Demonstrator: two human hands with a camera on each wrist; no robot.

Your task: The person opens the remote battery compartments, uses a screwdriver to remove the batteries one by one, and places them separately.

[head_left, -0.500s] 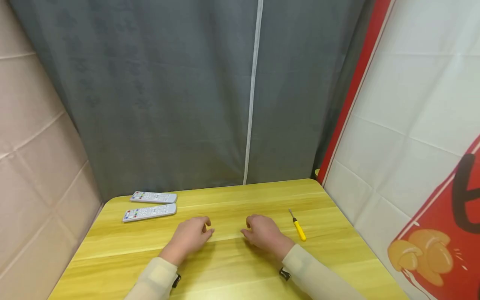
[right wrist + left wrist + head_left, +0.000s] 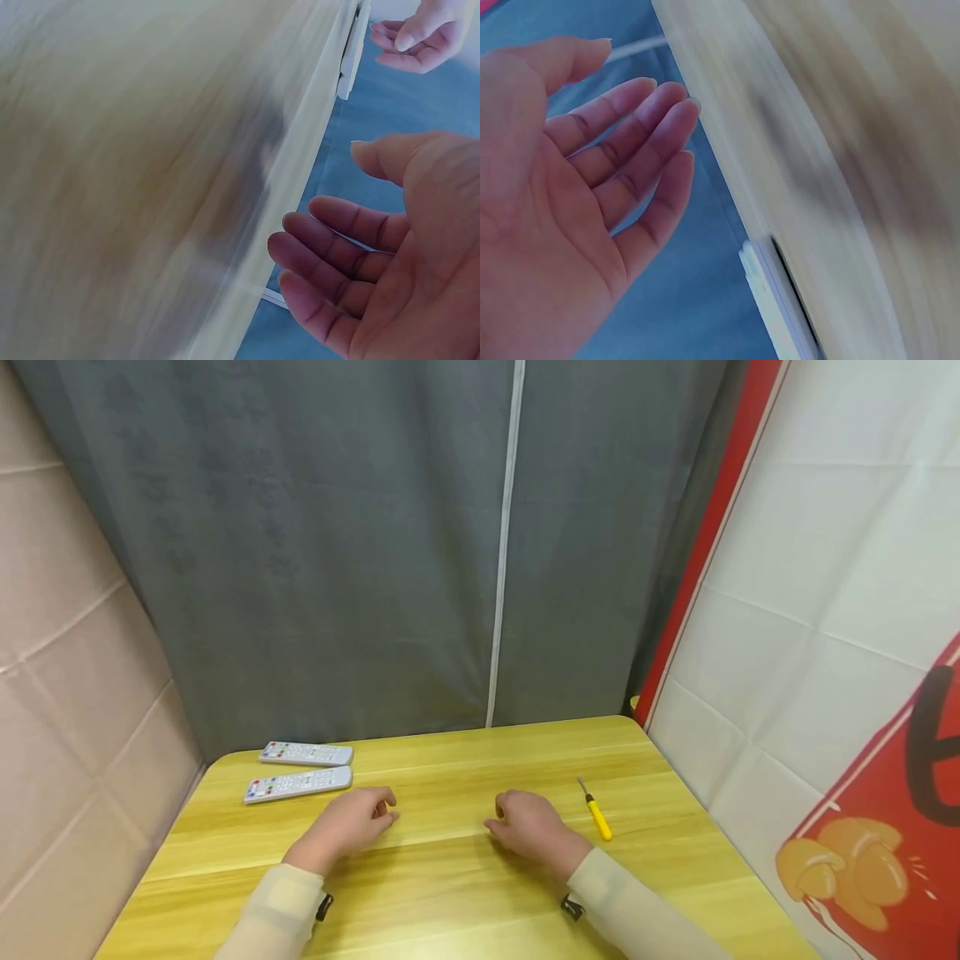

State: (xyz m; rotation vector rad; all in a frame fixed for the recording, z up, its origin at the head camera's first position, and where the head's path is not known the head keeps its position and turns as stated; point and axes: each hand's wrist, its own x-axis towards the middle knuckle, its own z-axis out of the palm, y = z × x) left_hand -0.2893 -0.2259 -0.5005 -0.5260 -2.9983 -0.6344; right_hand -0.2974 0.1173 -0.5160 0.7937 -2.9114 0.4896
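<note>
My left hand hovers over the left half of the table with its fingers loosely curled and nothing in them; its bare palm shows in the left wrist view. Just beyond it lie two pale grey remote controls, the nearer remote and the farther remote, with white and coloured buttons. My right hand is over the table right of centre, relaxed and holding nothing. To its right lies a screwdriver with a yellow handle and black collar, its metal tip pointing away from me.
The wood-patterned table ends at a grey curtain at the back. A pale fabric wall stands on the left. A white and red printed panel stands on the right.
My left hand has moved to the left, closer to the nearer remote control. The right hand, both remotes and the screwdriver have stayed where they were.
</note>
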